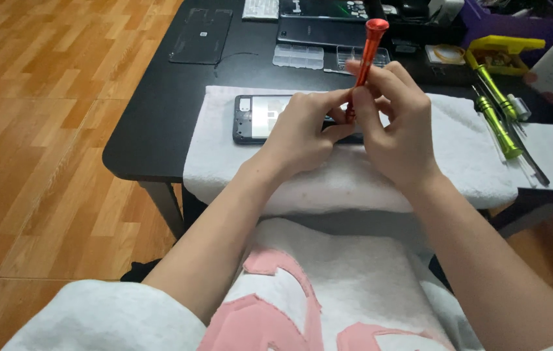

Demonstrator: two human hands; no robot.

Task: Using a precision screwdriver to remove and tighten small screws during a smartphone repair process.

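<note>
White-and-pink clothing fills the lap nearest the lens, forearms reaching fwd to a dark desk [159, 123]. Opened phone [257, 117], back off, lies flat on a white towel [458, 169] draped over the desk's near edge. Right hand [393, 123] is curled tight round an orange screwdriver [369, 55], shaft near upright, tip down at the phone's middle. Left hand [302, 133] pinches closed at the driver's tip, fingertips on or just beside the phone.

Risk, as judged: driver tilts a little, so the tip may slip off a small screw & scratch inner parts; a freed screw could vanish into towel pile or drop off the near edge to the wood floor.

Green drivers [497, 117] lie near the towel's right edge; clear parts trays [299, 56] sit beyond, twd the far edge, w/ a dark back cover [202, 36] at far left.

Hidden: tip, screw & most of the phone's right half, behind both hands. Far-edge clutter cut off by frame.
</note>
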